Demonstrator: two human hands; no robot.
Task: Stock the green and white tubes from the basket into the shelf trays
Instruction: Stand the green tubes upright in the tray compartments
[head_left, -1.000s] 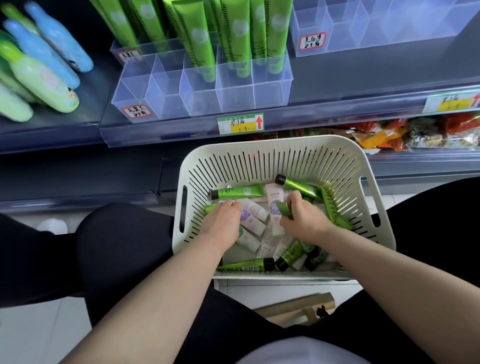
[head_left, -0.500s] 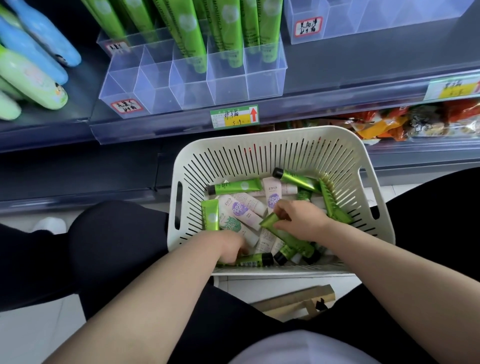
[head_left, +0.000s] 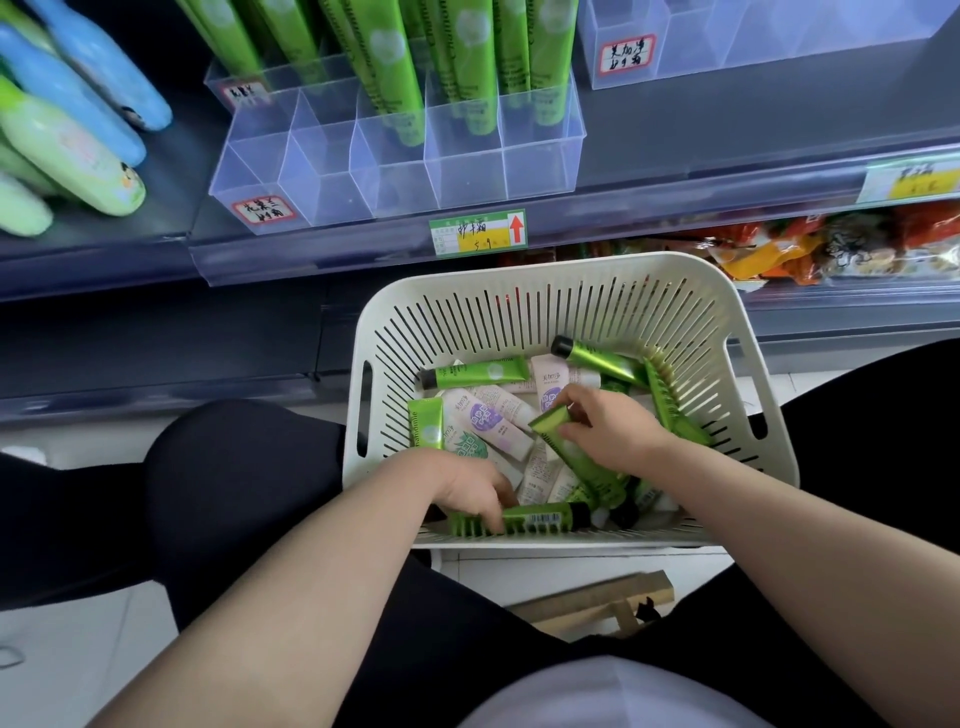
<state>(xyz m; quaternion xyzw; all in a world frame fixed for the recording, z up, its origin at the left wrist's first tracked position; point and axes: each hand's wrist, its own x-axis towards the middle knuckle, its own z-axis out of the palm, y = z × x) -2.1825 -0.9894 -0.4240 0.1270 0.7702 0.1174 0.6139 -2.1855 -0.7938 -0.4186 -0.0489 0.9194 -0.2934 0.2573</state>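
Selection step, with both hands inside the white slotted plastic basket (head_left: 519, 280), which stood on the floor between the person's knees, below the shelf. The right hand (head_left: 610, 434) pinched the crimped end of a glossy green plastic tube (head_left: 582, 462) between thumb and curled fingers. This tube slanted down toward the near wall, its cap end buried in the pile. The left hand (head_left: 467, 486) lay palm down at the near left corner, forearm crossing the rim. Its fingers curled over a second green tube with a black cap (head_left: 535, 519) lying along the near wall; the thumb was hidden, so the firmness of that hold could not be judged. Loose white tubes with purple labels (head_left: 488, 421) and further green ones remained in the basket. On the shelf above, the clear compartmented plastic tray (head_left: 467, 171) held upright green tubes (head_left: 467, 78) in its rear cells; the front cells appeared vacant. The next move probably called for lifting both green tubes free, turning them upright and lowering them into a front cell.
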